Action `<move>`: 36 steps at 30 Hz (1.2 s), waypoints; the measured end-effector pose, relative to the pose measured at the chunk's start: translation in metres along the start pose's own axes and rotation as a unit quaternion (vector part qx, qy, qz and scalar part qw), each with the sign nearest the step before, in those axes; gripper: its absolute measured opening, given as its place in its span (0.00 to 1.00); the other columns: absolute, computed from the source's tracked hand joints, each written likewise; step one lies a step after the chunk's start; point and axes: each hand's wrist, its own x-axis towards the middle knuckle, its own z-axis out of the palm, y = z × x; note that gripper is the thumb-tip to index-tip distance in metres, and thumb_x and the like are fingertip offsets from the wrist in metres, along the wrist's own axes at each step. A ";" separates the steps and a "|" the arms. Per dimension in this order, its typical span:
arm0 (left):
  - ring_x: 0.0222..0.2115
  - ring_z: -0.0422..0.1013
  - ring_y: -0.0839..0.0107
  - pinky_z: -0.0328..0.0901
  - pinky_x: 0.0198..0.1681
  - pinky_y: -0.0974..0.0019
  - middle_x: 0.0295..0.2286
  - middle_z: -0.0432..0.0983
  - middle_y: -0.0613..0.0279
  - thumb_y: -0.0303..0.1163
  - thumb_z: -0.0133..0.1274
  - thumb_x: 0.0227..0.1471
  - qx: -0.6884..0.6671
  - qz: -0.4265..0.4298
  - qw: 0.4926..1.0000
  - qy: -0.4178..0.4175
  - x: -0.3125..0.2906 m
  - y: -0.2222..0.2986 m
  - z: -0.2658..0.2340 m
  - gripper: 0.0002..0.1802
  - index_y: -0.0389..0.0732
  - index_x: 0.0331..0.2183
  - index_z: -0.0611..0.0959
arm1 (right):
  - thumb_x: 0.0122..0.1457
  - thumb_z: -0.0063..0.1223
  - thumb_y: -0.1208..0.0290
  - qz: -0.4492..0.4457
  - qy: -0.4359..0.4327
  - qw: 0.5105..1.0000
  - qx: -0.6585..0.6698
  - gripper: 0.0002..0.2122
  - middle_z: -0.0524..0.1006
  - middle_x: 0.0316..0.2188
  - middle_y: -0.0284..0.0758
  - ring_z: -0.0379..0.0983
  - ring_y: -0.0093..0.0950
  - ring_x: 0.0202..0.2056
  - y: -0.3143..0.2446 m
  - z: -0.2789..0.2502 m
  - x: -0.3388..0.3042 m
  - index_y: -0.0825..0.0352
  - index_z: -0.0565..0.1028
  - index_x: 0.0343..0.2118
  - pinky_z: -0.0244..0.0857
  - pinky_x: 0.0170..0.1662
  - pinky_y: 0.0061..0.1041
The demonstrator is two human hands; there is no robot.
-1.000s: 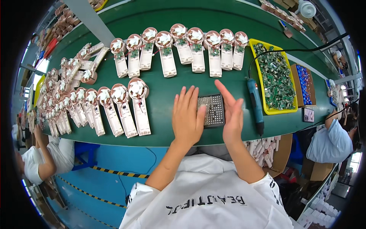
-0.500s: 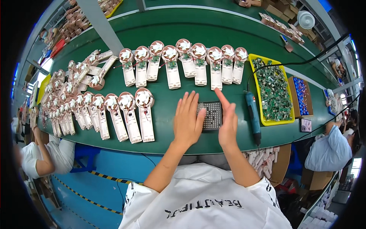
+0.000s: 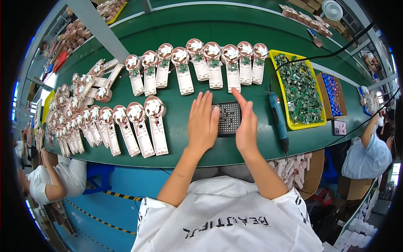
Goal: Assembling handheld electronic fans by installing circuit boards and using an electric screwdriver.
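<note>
Head view: left hand (image 3: 202, 126), right hand (image 3: 246, 131) flank black perforated tray (image 3: 229, 116), grips spread; white shirt (image 3: 226, 201), dark lettering (image 3: 228, 223).

A loose, white, short-sleeved fabric shirt (image 3: 218, 199) bears a row of bold black lettering (image 3: 226, 224), with black markings (image 3: 299, 204) near its sleeve edges, worn with dark grey legwear (image 3: 237, 171).
</note>
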 end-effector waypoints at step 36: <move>0.58 0.59 0.55 0.50 0.63 0.55 0.51 0.69 0.50 0.41 0.44 0.59 0.044 0.276 0.942 -0.187 0.040 0.038 0.057 0.25 0.33 0.50 0.74 | 0.70 0.20 0.55 -0.061 0.222 0.969 0.093 0.28 0.55 0.64 0.46 0.45 0.34 0.66 0.030 -0.061 -0.046 0.76 0.55 0.61 0.35 0.68 0.32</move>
